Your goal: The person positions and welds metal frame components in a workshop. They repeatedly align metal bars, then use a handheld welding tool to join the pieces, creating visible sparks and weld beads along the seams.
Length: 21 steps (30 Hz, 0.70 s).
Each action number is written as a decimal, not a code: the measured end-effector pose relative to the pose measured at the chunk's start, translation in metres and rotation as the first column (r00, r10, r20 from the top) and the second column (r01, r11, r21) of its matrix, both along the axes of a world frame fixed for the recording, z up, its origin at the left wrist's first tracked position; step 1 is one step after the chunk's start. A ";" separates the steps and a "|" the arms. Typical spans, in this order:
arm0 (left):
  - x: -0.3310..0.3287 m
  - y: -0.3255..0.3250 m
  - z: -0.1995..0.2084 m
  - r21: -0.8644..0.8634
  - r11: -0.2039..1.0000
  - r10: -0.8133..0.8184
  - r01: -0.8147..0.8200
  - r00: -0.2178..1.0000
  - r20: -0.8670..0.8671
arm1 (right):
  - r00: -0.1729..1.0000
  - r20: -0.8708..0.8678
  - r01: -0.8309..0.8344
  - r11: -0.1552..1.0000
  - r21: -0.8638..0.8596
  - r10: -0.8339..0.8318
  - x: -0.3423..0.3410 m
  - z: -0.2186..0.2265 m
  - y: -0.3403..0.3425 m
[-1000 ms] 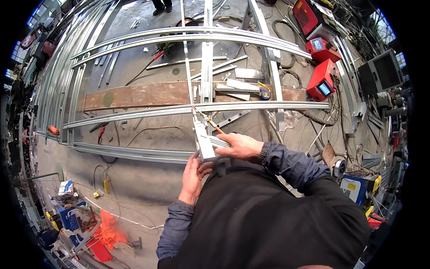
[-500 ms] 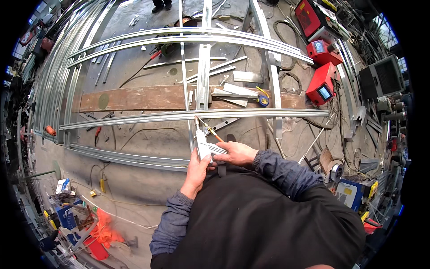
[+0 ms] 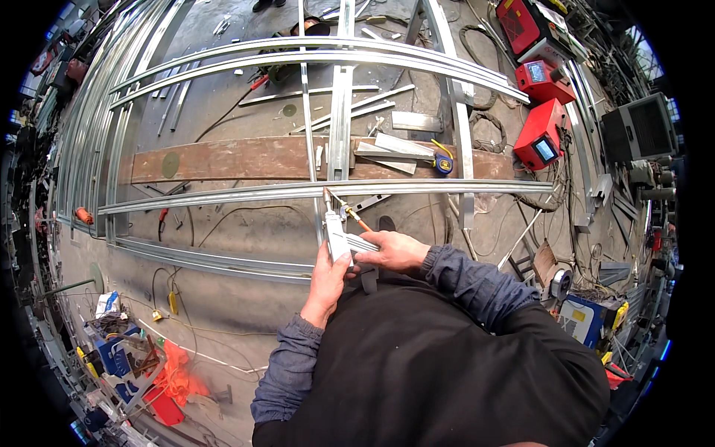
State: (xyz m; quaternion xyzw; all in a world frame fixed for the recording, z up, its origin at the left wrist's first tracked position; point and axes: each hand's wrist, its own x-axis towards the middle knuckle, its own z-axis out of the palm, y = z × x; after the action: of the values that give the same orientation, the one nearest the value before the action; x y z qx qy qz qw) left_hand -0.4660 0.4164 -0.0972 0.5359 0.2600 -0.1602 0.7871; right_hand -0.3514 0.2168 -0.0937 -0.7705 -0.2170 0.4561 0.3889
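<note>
A white hand-held welding torch (image 3: 338,237) is held in front of my body, its copper-coloured nozzle tip (image 3: 326,193) at the near edge of a metal rail (image 3: 246,194). Whether the tip touches the rail, I cannot tell. My left hand (image 3: 326,281) is closed round the lower end of the torch body. From the right, my right hand (image 3: 396,252) wraps the torch's grey side part, fingers partly hidden. A thin wire guide with an orange sleeve (image 3: 363,224) runs beside the nozzle.
More metal rails (image 3: 320,55) cross beyond, over a brown beam (image 3: 231,158). A tape measure (image 3: 442,162) lies there beside loose metal offcuts (image 3: 395,152). Red machines (image 3: 541,134) with screens stand at right. Cables cross the floor. Orange cloth (image 3: 179,372) lies at lower left.
The view has shifted slightly, so the far rails and the red machines sit a little differently. Both hands keep their hold on the torch, its tip still at the rail.
</note>
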 end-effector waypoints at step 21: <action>0.011 -0.002 0.004 0.180 0.983 -0.051 0.038 0.996 0.068 | 0.982 -0.181 0.058 0.998 -0.023 -0.061 0.010 0.034 0.001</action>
State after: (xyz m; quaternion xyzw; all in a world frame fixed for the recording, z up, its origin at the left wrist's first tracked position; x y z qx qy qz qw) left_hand -0.4549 0.4140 -0.0932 0.6153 0.2327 -0.1342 0.7411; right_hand -0.3419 0.2180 -0.0595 -0.7353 -0.1535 0.5143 0.4137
